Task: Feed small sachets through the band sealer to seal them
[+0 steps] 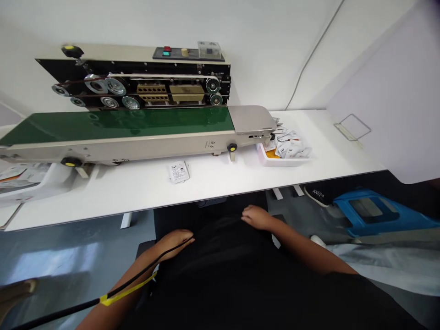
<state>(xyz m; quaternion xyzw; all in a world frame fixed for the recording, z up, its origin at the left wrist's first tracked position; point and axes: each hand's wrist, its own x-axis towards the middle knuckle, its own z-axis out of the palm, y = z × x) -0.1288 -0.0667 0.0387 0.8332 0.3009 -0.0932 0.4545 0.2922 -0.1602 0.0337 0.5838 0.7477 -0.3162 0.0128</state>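
My left hand (175, 244) rests at the lap on black clothing, its fingers curled and closed; whether anything is inside cannot be seen. A black cable (137, 273) passes over it. On the other side of the lap lies my right hand (256, 217), also with fingers curled in, its palm hidden. Both hands are below the front edge of the white table (144, 185). A small stack of printed white packets (179, 172) lies on the table in front of a belt machine (192, 142) with a green belt (137, 123).
A white tray (285, 162) of packets stands at the machine's right end, another bin (57, 181) at the left. A wire stand (354, 128) is at the right. Below the table are a blue plastic stool (374, 220), a shoe (316, 195) and another person's light trousers (388, 266).
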